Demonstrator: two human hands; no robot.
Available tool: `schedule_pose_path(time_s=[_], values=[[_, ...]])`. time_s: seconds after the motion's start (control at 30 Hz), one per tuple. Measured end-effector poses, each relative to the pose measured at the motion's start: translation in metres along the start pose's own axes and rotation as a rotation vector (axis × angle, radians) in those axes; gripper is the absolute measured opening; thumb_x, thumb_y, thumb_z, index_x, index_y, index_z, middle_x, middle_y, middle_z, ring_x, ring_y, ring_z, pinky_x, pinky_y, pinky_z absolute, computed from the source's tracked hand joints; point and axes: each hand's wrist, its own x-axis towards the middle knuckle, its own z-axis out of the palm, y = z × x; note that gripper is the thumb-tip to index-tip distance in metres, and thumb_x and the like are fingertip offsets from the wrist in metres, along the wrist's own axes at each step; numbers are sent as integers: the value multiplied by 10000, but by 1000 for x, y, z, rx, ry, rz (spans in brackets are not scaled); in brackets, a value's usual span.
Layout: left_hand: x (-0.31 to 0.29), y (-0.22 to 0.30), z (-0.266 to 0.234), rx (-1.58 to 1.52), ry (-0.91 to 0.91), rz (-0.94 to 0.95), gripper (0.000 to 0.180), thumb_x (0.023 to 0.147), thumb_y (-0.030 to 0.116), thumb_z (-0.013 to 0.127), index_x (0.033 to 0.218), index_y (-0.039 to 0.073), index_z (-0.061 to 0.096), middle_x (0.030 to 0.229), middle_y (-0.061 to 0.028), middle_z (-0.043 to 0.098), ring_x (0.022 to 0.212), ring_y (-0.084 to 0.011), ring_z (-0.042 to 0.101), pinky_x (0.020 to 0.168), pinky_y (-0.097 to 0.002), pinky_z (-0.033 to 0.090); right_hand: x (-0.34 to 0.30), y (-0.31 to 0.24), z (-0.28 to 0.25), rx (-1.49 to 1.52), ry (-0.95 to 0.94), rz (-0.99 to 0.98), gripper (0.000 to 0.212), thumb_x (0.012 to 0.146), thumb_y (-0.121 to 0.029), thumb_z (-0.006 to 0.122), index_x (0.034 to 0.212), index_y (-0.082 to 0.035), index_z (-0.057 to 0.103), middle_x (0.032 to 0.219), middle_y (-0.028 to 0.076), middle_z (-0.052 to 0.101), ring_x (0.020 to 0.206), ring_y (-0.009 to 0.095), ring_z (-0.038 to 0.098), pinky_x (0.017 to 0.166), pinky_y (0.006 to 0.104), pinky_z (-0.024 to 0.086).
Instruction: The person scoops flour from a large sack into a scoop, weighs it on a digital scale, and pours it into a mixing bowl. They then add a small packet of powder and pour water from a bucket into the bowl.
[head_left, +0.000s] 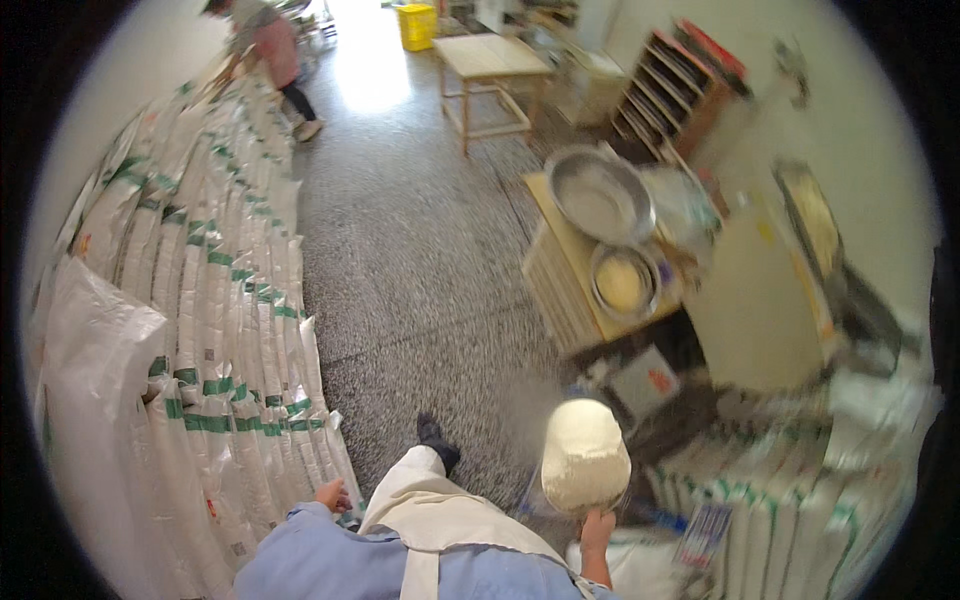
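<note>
My right hand (598,531) is closed round the handle of a large scoop (588,497) at the lower right. A heaped pale, cream-coloured powder that looks like flour (583,440) fills the scoop, and a faint haze of dust hangs to its left. My left hand (333,495) hangs low at my left side, beside a row of white plastic sacks with green bands (215,385). Its fingers are loosely bent and apart, with nothing seen in them. A dark shoe (437,443) of mine is forward on the speckled floor.
On a low wooden table (600,325) at right sit a wide metal basin (600,195) and a smaller bowl with yellowish contents (622,283). More sacks (770,535) stand lower right. Farther off are a small wooden table (492,57), a yellow crate (416,27) and a person bending over sacks (270,50).
</note>
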Motion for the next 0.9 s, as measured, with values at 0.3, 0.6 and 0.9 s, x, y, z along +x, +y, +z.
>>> schedule_pose_path(time_s=[0.3, 0.6, 0.9], values=[[38, 247, 3, -364, -192, 401, 388, 867, 387, 449, 794, 14, 530, 593, -117, 569, 459, -210, 530, 398, -330, 411, 108, -175, 180, 89, -205, 93, 201, 816, -159, 454, 744, 20, 510, 461, 64, 433, 328, 162, 396, 295, 295, 294], [69, 514, -39, -520, 4, 528, 371, 867, 416, 454, 845, 55, 540, 672, -76, 590, 517, -175, 560, 484, -309, 489, 325, -246, 396, -56, -367, -164, 97, 744, -114, 496, 736, -18, 488, 557, 39, 468, 369, 141, 429, 299, 282, 303], [142, 419, -57, -1081, 276, 91, 243, 857, 351, 457, 740, 139, 440, 561, -28, 422, 485, -189, 469, 404, -372, 403, 486, -384, 605, -141, -480, -273, 132, 726, -136, 504, 693, -8, 513, 546, 77, 494, 368, 164, 444, 307, 283, 313]])
